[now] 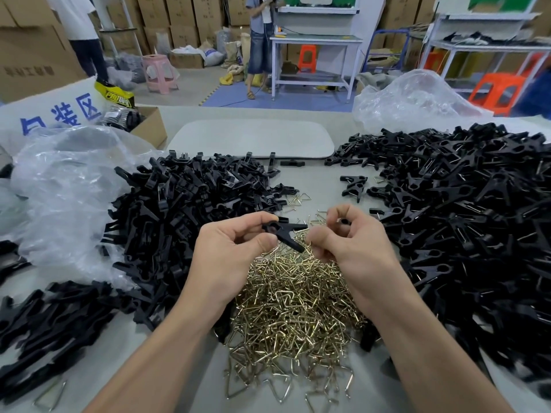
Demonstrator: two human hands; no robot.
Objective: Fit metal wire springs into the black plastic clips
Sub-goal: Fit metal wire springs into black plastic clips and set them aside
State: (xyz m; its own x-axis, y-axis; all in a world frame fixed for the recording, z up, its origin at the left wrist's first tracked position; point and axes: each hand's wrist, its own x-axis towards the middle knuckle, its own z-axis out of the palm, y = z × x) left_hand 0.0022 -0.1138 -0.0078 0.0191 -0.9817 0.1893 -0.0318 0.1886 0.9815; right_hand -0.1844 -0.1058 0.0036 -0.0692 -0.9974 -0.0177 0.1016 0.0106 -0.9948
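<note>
left hand [229, 251] pinches black clip [283, 234] at its head, long axis sideways, two legs pointing toward right hand [354, 248], right fingers curled, contents unclear, wire springs [292, 308] heaped under both hands

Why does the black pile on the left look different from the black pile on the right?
The left pile holds single flat pieces with no wire; the right pile holds joined, V-shaped clips with wire showing. The right pile spreads wider than the left pile. Both are black plastic.
</note>
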